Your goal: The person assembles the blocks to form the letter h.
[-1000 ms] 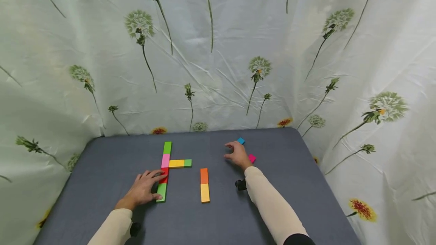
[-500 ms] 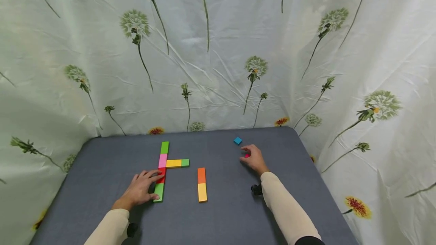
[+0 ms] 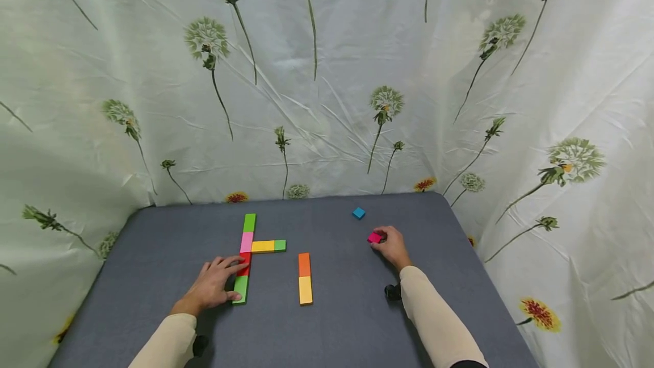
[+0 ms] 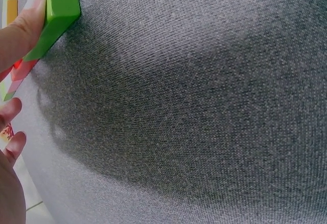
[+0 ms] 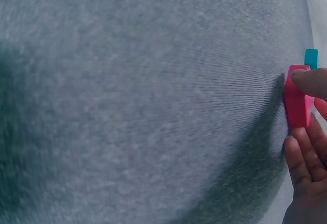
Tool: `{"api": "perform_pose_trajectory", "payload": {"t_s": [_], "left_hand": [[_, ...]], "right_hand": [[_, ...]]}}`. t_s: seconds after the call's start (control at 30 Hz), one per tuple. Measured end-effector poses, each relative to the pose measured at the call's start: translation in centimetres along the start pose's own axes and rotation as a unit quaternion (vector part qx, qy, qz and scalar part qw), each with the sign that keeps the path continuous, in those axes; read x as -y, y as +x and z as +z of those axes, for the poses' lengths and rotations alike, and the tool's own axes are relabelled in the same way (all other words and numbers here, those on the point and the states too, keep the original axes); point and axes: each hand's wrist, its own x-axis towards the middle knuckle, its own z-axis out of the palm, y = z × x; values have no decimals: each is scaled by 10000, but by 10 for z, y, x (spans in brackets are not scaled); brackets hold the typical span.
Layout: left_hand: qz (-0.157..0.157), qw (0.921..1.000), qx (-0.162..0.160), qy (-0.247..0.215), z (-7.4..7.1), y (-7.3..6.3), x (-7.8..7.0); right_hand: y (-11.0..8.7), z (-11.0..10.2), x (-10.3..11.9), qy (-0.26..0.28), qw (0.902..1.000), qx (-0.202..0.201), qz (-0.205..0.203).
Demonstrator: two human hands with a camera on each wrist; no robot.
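Observation:
My left hand (image 3: 212, 283) lies beside a column of flat coloured blocks. Its thumb rests on the lower green block (image 3: 240, 290), and a fingertip touches the red block (image 3: 246, 263). Above the red one come a light pink block (image 3: 247, 241) and a green block (image 3: 249, 222). A yellow block (image 3: 263, 247) and a small green block (image 3: 280, 245) branch off to the right. With thumb and fingers my right hand (image 3: 393, 247) pinches a small magenta block (image 3: 375, 237), low over the table. In the right wrist view the thumb presses the magenta block (image 5: 297, 98).
A small blue block (image 3: 359, 213) sits farther back, left of my right hand. Between the hands, an orange block (image 3: 304, 264) and a light yellow block (image 3: 305, 291) lie end to end. The grey table (image 3: 347, 322) backs onto a flower-printed curtain (image 3: 327, 101).
My right hand has moved right, away from the blue block, and now pinches the magenta block. The blue block is in full view. My left hand keeps its place on the column.

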Motion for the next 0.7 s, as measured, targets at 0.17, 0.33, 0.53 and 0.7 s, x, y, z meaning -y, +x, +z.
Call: {"api": "perform_pose_trajectory", "payload": {"t_s": [0.17, 0.33, 0.53, 0.7], "left_hand": [[-9, 10000, -7, 20, 1, 0, 0], [-31, 10000, 38, 1, 1, 1, 1], [-52, 9999, 116, -60, -1, 1, 0], [-110, 9999, 78, -57, 1, 0, 1]], "right_hand": [[-2, 0, -4, 20, 9998, 2, 212], [-4, -1, -5, 7, 9998, 39, 202], [-5, -2, -3, -69, 9998, 111, 166], [-4, -2, 1, -100, 9996, 178, 196]]}}
